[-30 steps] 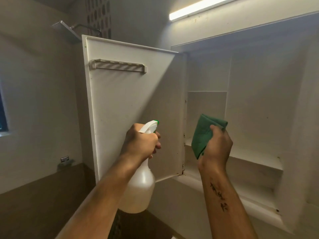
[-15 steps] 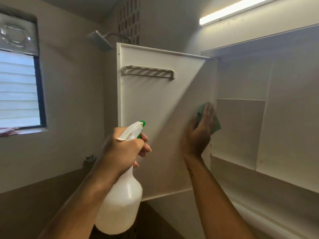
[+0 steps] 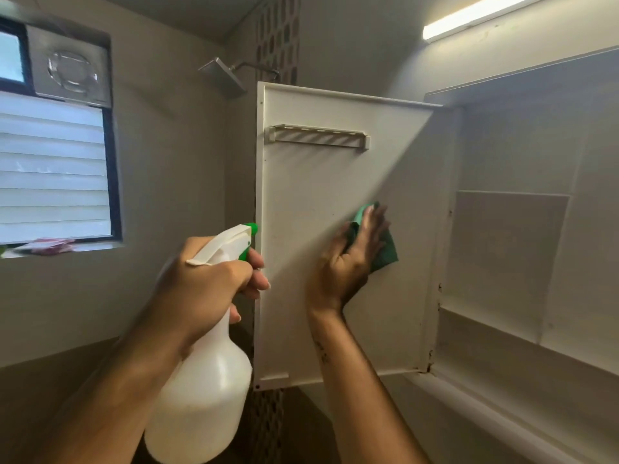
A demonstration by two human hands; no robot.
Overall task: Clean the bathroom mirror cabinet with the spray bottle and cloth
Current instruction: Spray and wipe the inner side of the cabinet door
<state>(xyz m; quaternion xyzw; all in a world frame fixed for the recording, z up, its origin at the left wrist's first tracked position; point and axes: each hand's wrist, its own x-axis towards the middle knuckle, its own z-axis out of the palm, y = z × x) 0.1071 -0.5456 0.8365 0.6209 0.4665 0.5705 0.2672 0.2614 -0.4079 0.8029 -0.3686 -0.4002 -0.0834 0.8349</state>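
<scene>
The right hand (image 3: 348, 262) lay flat against the inside face of the open cabinet door (image 3: 315, 256), its fingers (image 3: 371, 229) nearly straight and spread a little, pressing a folded green cloth (image 3: 385, 252) to the panel. The cloth showed above the fingertips and out past them on the side toward the cabinet, its lower corner pointing down beside the palm. The thumb lay on the near side of the cloth.

The left hand (image 3: 214, 283) was wrapped round the neck of a white spray bottle (image 3: 204, 393), its fingers (image 3: 258, 272) curled in front of the trigger; whether the trigger was pulled in could not be told. The white spray head with its green nozzle (image 3: 250, 229) stood above the knuckles, aimed toward the door's outer edge, just short of it. The bottle's round body hung below the wrist.

Above the right fingers, near the top of the door, a slotted white rack (image 3: 318, 137) was fixed across the panel. Beyond the cloth, past the hinge side, the cabinet interior (image 3: 512, 256) opened with a shelf and an upright divider; dark spots ran along the hinge edge. Farther out, a shower head (image 3: 222, 77) showed over the door's top corner, a lit strip lamp (image 3: 475, 16) over the cabinet, and a louvred window (image 3: 53, 169) well off past the left hand.
</scene>
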